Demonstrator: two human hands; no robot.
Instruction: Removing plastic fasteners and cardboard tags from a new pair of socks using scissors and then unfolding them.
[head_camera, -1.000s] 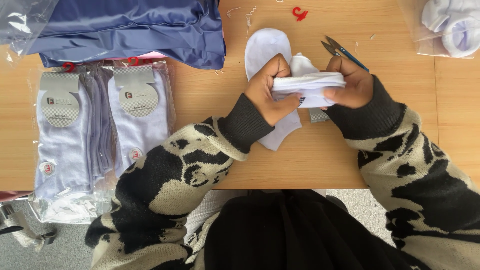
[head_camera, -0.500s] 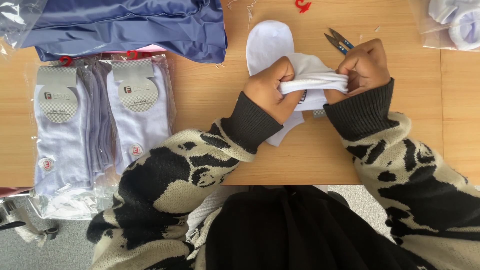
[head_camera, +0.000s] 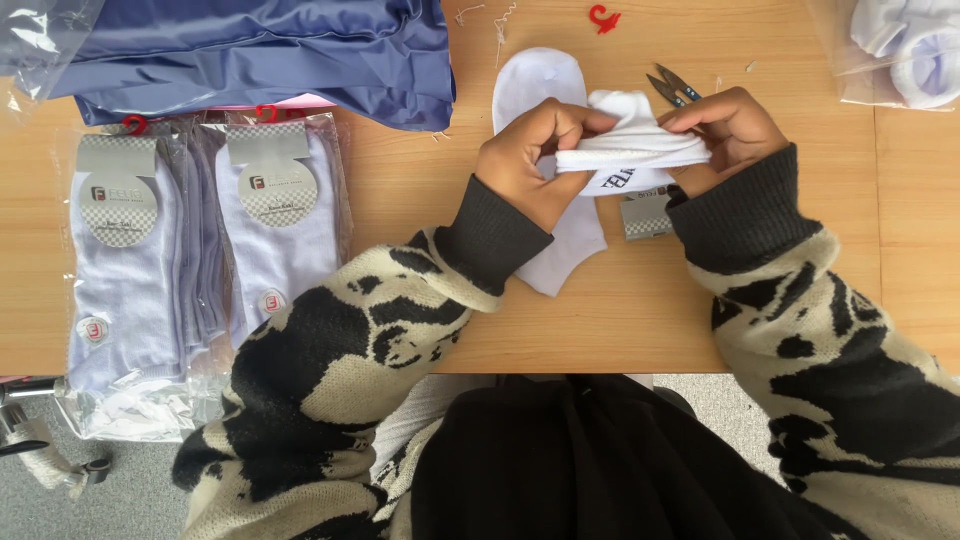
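Both hands hold one white sock (head_camera: 628, 150) above the wooden table (head_camera: 640, 320). My left hand (head_camera: 525, 160) pinches its cuff on the left. My right hand (head_camera: 725, 130) grips the cuff on the right, so the opening is stretched wide between them. A second white sock (head_camera: 545, 85) lies flat on the table beneath my left hand. Small snips (head_camera: 672, 86) lie just beyond my right hand's fingers. A grey card label (head_camera: 646, 216) rests under the held sock.
Two clear packs of pale socks (head_camera: 130, 270) (head_camera: 280, 240) lie at the left. Folded blue fabric (head_camera: 270, 50) is at the back left. A red plastic hook (head_camera: 604, 18) sits at the back. A plastic bag of white socks (head_camera: 905, 50) is at the back right.
The view has shifted slightly. My hands have pulled the sock's cuff wider apart and turned it, so more of its rolled top shows.
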